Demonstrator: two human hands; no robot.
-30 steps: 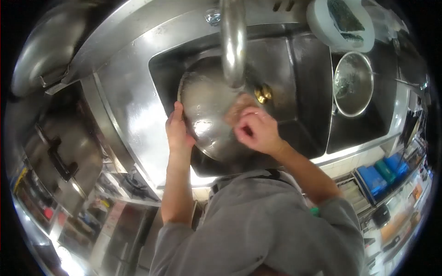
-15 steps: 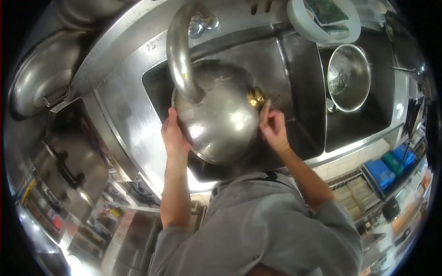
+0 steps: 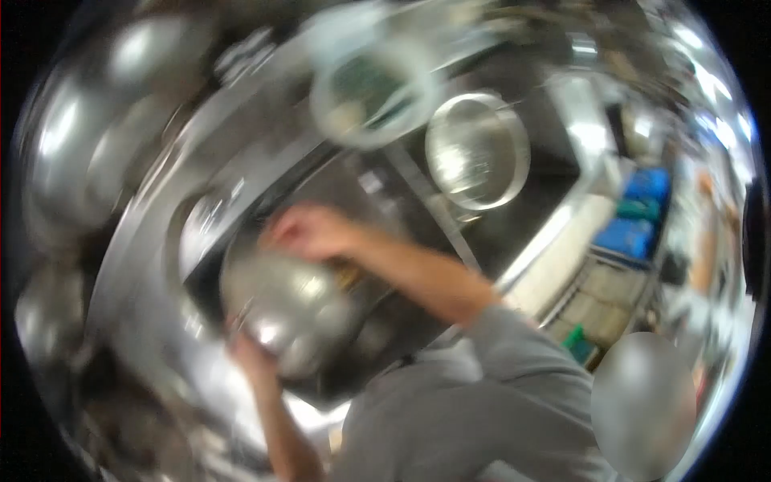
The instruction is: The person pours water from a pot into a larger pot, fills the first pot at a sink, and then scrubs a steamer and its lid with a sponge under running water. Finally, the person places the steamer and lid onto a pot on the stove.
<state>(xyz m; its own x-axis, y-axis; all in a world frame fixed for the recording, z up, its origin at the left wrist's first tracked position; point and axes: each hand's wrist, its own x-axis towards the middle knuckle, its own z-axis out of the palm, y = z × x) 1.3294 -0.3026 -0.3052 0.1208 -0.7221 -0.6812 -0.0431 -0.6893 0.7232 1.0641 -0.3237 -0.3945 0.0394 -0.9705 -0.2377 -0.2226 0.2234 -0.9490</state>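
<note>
A large round metal bowl or lid (image 3: 289, 309), domed side up, lies in the left sink basin (image 3: 401, 309). My left hand (image 3: 255, 357) grips its near left rim. Over its far edge is my right hand (image 3: 309, 231), fingers curled and blurred by motion; whether they hold anything cannot be made out. A gold-coloured part (image 3: 345, 277) shows at the right side of the dome, beneath my right forearm.
A whitish bowl (image 3: 373, 96) with green pads stands behind the basin. In the right basin lies a round metal pan (image 3: 478, 151). Blue containers (image 3: 630, 234) are on a rack at the right. A person's blurred head is at the lower right.
The view has swung right, so the sink appears rotated and further left. My right hand has moved from the dome's right side to its far edge. My left hand stays at the rim.
</note>
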